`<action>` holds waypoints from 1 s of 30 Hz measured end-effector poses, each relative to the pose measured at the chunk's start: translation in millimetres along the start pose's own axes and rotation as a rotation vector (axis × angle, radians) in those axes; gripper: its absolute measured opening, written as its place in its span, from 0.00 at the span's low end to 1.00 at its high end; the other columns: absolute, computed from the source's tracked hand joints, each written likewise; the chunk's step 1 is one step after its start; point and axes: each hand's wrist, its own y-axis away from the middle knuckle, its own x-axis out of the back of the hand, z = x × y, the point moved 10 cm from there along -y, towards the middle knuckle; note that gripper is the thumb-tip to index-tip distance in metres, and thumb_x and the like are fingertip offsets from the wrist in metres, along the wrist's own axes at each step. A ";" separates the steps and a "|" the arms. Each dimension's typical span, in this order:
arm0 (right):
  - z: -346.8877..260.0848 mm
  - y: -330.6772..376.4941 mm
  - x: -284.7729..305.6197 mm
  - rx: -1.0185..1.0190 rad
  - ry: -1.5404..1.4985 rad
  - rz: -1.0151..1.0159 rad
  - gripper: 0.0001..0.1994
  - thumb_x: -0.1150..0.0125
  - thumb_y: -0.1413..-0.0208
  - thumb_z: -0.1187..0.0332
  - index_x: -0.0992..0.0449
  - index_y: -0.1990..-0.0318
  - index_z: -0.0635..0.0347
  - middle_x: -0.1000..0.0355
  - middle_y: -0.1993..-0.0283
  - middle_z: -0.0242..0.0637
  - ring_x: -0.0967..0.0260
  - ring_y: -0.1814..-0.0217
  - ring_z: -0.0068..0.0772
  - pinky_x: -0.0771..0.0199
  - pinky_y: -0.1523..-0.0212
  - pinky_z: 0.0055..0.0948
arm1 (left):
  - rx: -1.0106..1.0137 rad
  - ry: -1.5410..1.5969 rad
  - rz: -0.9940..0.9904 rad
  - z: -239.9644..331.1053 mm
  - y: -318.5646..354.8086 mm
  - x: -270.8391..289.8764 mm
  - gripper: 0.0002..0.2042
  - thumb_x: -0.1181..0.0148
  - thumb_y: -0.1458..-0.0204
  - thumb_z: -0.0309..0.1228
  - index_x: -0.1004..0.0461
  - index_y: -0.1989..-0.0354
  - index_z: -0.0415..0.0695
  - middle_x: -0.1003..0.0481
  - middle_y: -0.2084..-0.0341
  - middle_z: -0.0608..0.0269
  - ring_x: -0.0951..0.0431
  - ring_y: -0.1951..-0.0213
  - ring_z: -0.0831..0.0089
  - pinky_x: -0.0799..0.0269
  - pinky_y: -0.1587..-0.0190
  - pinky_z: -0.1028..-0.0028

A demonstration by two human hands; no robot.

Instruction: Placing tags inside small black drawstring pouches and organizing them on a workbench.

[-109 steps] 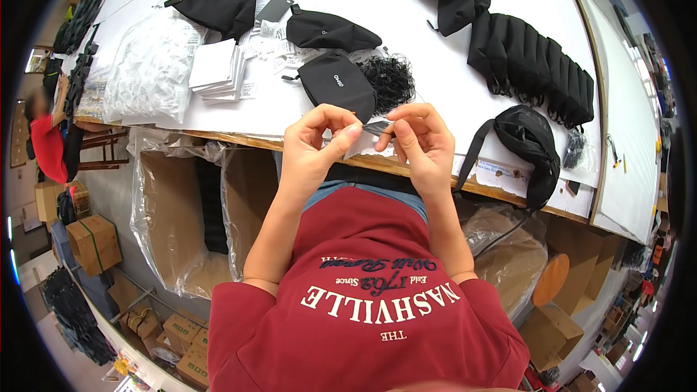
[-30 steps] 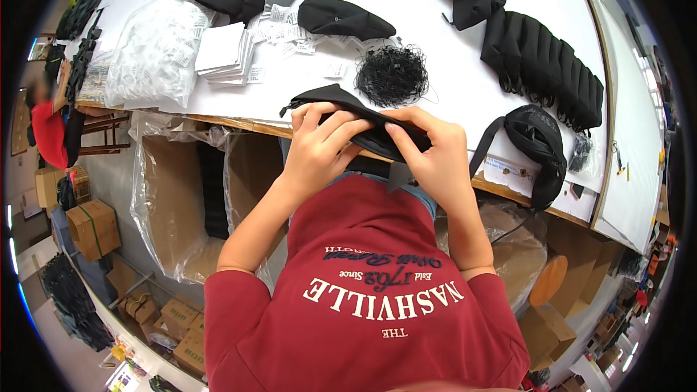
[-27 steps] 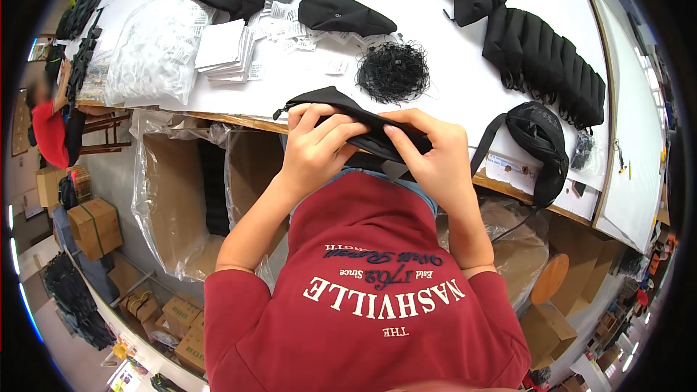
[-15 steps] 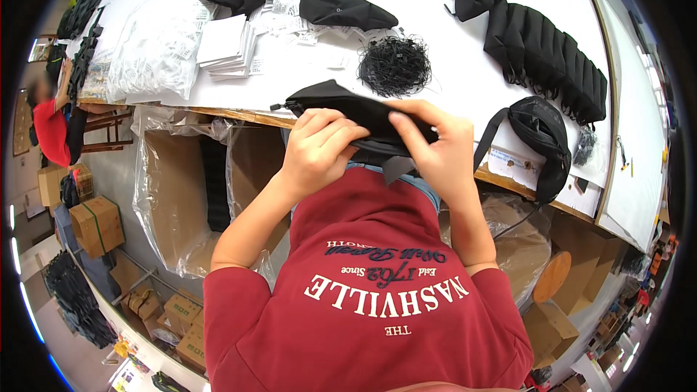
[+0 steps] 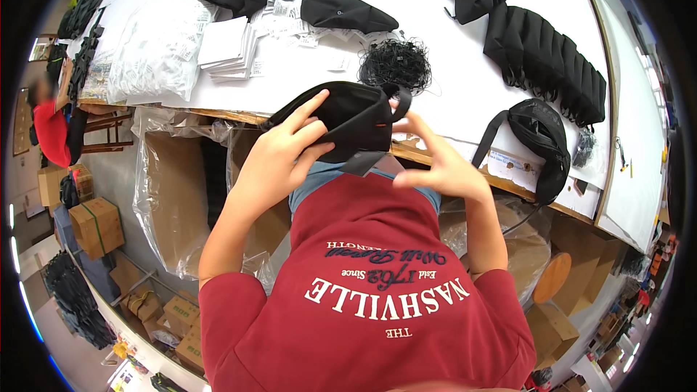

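A black fabric pouch (image 5: pixel 356 127) is held over the table's near edge, its mouth gaping toward me. My left hand (image 5: pixel 287 149) grips its left side, with the index finger lying along the opening. A dark grey tag (image 5: pixel 363 162) hangs from the pouch's lower edge. On the right, my right hand (image 5: pixel 439 163) has its fingers apart and holds nothing. Its fingertips are by the pouch's black strap loop (image 5: pixel 398 101); whether they touch it I cannot tell. Just beyond the pouch lies a tangle of thin black strings (image 5: pixel 396 65).
On the white table (image 5: pixel 450 65) lie a stack of white cards (image 5: pixel 226 45), a plastic bag of labels (image 5: pixel 156 51) and several black pouches (image 5: pixel 348 11). More pouches stand in a row (image 5: pixel 548 58) at right. A black bag (image 5: pixel 537 141) overhangs the edge. Plastic-lined cartons (image 5: pixel 170 196) stand below.
The pouch has turned and shifted left, and its mouth now gapes wider. My right hand has let go and moved a little right and down. My left hand has moved left with the pouch.
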 end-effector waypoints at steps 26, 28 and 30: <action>27.8 10.3 5.8 0.080 -1.138 0.007 0.19 0.37 0.52 0.63 0.42 0.59 0.54 0.43 0.72 0.28 0.46 0.77 0.17 0.32 0.72 0.22 | 0.394 1.060 -0.587 -60.2 28.2 -109.5 0.17 0.43 0.49 0.28 0.30 0.50 0.35 0.26 0.57 0.66 0.31 0.56 0.82 0.36 0.49 0.79; 30.4 23.1 18.7 -0.057 -0.747 -0.018 0.22 0.35 0.55 0.71 0.43 0.56 0.54 0.41 0.69 0.29 0.44 0.72 0.16 0.35 0.69 0.20 | 0.380 1.088 -0.701 -53.4 30.6 -115.3 0.18 0.43 0.48 0.29 0.31 0.49 0.35 0.27 0.56 0.66 0.31 0.54 0.81 0.37 0.48 0.79; 32.4 34.8 31.4 -0.169 -0.536 0.016 0.19 0.41 0.52 0.79 0.42 0.56 0.57 0.36 0.66 0.31 0.39 0.67 0.20 0.36 0.62 0.21 | 0.375 1.079 -0.708 -46.9 31.7 -110.6 0.18 0.43 0.47 0.30 0.31 0.50 0.35 0.27 0.56 0.67 0.31 0.55 0.81 0.37 0.48 0.79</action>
